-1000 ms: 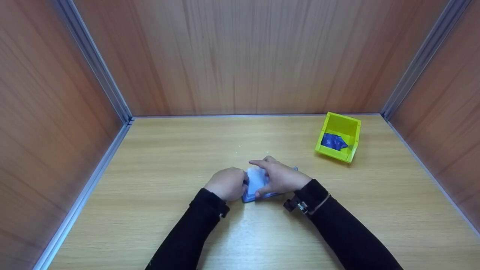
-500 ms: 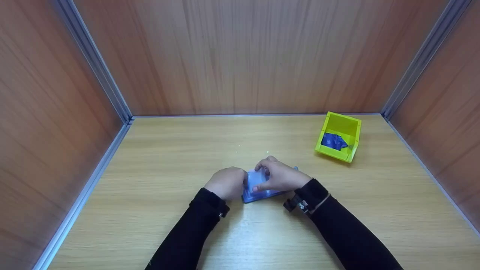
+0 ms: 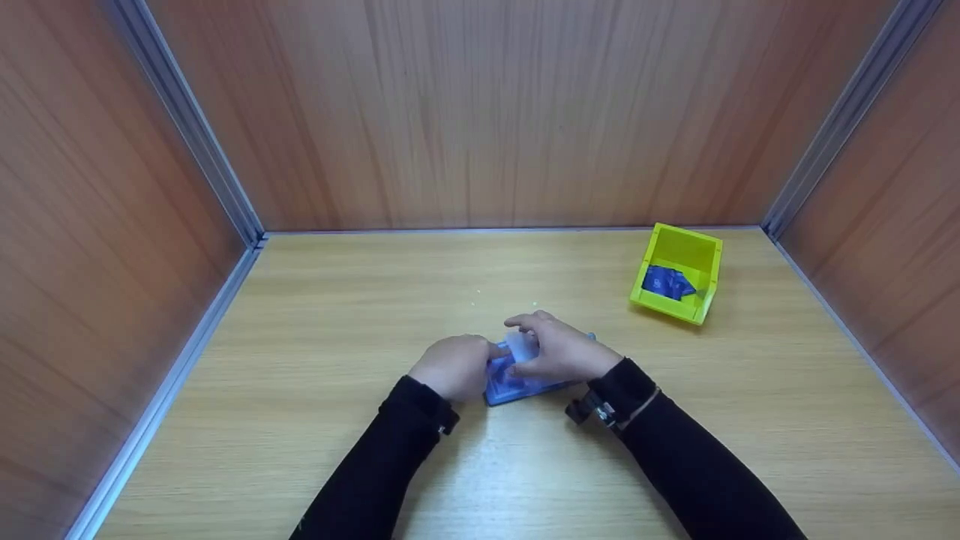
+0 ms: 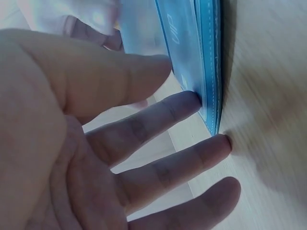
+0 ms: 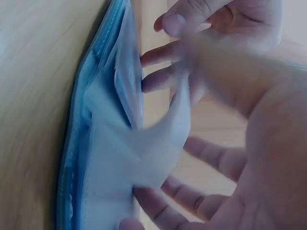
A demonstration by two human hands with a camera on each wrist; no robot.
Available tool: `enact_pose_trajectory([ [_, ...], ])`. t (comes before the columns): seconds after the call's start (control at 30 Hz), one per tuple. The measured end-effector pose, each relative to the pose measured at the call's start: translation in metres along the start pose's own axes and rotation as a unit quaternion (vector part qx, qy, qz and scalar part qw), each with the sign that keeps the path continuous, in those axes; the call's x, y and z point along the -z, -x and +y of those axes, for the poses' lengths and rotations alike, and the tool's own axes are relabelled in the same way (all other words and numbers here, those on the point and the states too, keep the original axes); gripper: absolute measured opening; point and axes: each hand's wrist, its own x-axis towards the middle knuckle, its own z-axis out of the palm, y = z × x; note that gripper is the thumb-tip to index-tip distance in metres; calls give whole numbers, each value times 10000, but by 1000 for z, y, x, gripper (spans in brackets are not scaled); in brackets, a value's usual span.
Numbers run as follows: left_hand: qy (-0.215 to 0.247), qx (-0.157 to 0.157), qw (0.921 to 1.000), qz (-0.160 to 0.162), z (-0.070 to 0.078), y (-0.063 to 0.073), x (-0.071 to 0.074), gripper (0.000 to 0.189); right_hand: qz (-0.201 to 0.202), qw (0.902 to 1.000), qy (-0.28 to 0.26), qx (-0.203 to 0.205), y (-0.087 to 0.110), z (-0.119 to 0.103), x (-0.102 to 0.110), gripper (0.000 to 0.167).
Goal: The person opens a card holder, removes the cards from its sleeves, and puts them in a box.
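Note:
A blue card holder [image 3: 510, 390] with stitched edges and clear plastic sleeves lies opened on the table. My left hand [image 3: 457, 367] is at its left end. Its fingers are fairly straight in the left wrist view, one fingertip touching a sleeve that shows "VIP" lettering [image 4: 173, 29]. My right hand [image 3: 562, 351] is over the holder's right part. In the right wrist view, a translucent sleeve [image 5: 139, 158] bends up between its blurred thumb and its fingers, with the thumb at the raised edge. Part of the holder is hidden under the right hand.
A yellow-green bin [image 3: 694, 251] with crumpled dark blue packets [image 3: 666, 282] in it stands at the back right of the table [image 3: 360, 285]. Small white specks lie beyond the hands. Wooden panels [image 3: 480, 112] enclose the back and both sides.
My left index finger has stretched out onto the card holder. The right fingers have drawn in and spread again, and a pale sleeve now stands raised between thumb and index.

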Motion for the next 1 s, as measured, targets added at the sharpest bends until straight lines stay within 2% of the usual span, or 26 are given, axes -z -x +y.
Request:
enact_pose_trajectory([
  [0.17, 43, 37, 10000, 36, 0, 0, 0, 43, 203, 9995, -4, -229, -1, 0, 6, 67],
  [0.4, 73, 75, 9999, -9, 0, -2, -1, 38, 421, 9932, -235, -1061, -1, -2, 19, 56],
  [0.67, -7, -247, 9996, 134, -2, -1, -2, 23, 670, 9926, -113, -1006, -1, 8, 27, 57],
  [0.77, -9, -293, 9995, 145, -3, -1, -2, 21, 637, 9930, -421, -898, -2, 11, 29, 55],
  [0.9, 39, -273, 9996, 116, -3, -2, -2, 20, 470, 9895, -1126, -771, -2, 12, 31, 51],
  [1.0, 60, -262, 9996, 97, -4, -2, -2, 20, 370, 9871, -1359, -758, -2, 11, 32, 50],
])
